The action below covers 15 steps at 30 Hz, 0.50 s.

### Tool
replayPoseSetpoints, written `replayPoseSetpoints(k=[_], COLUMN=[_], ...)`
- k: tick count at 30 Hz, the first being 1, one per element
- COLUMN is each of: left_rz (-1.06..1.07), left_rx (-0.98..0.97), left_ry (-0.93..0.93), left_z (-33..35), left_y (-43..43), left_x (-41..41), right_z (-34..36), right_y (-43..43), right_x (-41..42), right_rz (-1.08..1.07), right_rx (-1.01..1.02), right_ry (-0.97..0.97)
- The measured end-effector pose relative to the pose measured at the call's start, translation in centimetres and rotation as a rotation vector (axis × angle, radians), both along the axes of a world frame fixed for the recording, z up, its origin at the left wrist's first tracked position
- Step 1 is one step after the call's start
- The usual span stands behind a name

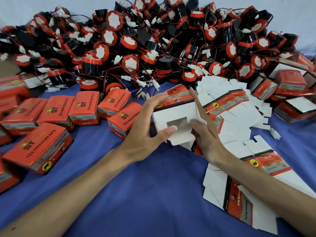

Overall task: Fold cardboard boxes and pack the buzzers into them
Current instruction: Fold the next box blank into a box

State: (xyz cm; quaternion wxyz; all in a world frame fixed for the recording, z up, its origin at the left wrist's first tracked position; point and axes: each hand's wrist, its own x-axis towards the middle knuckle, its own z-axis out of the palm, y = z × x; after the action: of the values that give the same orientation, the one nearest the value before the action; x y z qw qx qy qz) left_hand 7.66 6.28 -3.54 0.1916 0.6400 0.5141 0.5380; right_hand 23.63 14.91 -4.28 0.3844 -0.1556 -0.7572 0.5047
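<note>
A: Why is the cardboard box (172, 115) being held in such a way?

B: It is being clasped by the left hand (150, 120). The fingers are being laid over its top and the thumb is being pressed on the white flap (181, 139). On the other side the right hand (205, 132) is being pressed flat against the wall, with fingers straight and nothing being gripped. Probably the walls are being squared from both sides, so that the flap can be tucked in.

A: And where are the buzzers (153, 48) being kept?

B: They are being heaped beyond the fingertips of both hands, probably for easy reaching. Flat blanks (239, 115) are being spread under and outside the right hand. Closed boxes (56, 110) are being gathered outside the left hand, on the blue cloth (145, 194).

A: What is being hidden?

B: The inside of the box is being covered by its walls and the flap, so it cannot be told whether a buzzer is lying inside. The heap and the outer boxes are being cut off by the frame edges, and the small print is being blurred.
</note>
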Motion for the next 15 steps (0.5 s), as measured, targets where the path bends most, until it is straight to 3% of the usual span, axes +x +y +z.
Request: replayPoseSetpoints(k=[8,15], left_rz=[0.063,0.117], left_rx=[0.097,0.117], left_ry=[0.079,0.078], left_z=[-0.20,-0.34], left_y=[0.22,0.26], left_x=[0.05,0.28], right_z=[-0.30,0.17], right_y=[0.23,-0.38], right_x=[-0.02,0.25], right_rz=[-0.164,-0.002], right_rx=[0.058,-0.027], right_ry=[-0.006,0.006])
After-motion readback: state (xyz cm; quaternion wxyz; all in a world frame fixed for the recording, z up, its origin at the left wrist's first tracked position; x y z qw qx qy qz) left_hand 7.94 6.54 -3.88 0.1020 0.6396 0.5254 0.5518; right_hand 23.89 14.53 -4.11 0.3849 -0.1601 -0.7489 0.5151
